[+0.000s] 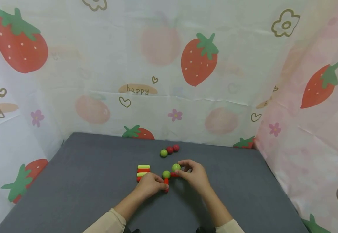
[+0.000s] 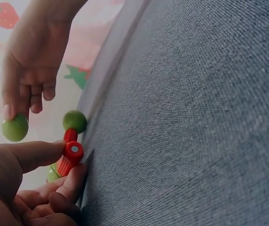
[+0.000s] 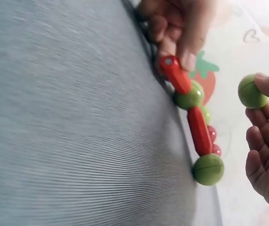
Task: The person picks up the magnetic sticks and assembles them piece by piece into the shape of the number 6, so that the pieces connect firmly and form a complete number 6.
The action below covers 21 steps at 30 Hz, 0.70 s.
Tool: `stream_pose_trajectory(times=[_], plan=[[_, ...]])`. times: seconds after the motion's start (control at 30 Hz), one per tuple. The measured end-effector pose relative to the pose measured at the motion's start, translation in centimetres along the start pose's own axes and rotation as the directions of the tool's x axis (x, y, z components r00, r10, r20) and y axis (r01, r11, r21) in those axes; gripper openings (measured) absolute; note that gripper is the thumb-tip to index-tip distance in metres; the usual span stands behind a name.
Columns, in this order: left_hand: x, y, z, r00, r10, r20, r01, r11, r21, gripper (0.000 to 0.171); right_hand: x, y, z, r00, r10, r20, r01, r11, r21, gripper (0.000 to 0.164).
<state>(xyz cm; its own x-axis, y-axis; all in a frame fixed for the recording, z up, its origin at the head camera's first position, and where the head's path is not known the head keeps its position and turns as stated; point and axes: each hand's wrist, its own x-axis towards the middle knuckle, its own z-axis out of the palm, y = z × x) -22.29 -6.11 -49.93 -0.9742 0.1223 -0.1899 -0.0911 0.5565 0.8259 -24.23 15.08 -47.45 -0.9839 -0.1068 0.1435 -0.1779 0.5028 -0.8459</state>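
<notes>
My left hand [image 1: 151,186] pinches a red stick [image 3: 175,75] between thumb and fingers; a pale round dot marks its near end. The stick's other end meets a green ball [image 1: 166,174]. From that ball a second red stick [image 3: 200,131] runs off at an angle to another green ball [image 3: 208,169], which the right hand hides in the head view. This joined chain lies low at the tabletop. Thumb and fingertips of my right hand [image 1: 195,176] pinch a separate green ball [image 3: 252,92], held above the chain and apart from it.
Yellow-green and red sticks [image 1: 143,167] lie side by side left of the chain, partly behind the left hand. Farther back sit a green ball [image 1: 163,153] and two dark red balls [image 1: 170,149] in a row. Strawberry-print cloth [image 1: 163,64] walls the grey table [image 1: 99,168].
</notes>
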Motion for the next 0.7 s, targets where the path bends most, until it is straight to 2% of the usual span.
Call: stream_pose_trajectory(times=[0.2,0.43,0.7], plan=[[0.0,0.2,0.3,0.999,0.008,-0.045,-0.009,1.0,-0.022,0.018,-1.8,0.5,0.4,0.999,0.018,0.043,-0.02,0.999,0.034,0.031],[0.4,0.3,0.1,0.999,0.019,-0.035,-0.021,0.998,-0.064,0.014,-3.2,0.9,1.1,0.991,0.037,0.129,-0.046,0.996,0.071,0.032],[0.3,0.7,0.0,0.999,-0.021,-0.035,0.016,0.991,-0.134,0.016,-4.3,1.4,2.1,0.975,0.066,0.21,-0.093,0.988,0.121,0.033]])
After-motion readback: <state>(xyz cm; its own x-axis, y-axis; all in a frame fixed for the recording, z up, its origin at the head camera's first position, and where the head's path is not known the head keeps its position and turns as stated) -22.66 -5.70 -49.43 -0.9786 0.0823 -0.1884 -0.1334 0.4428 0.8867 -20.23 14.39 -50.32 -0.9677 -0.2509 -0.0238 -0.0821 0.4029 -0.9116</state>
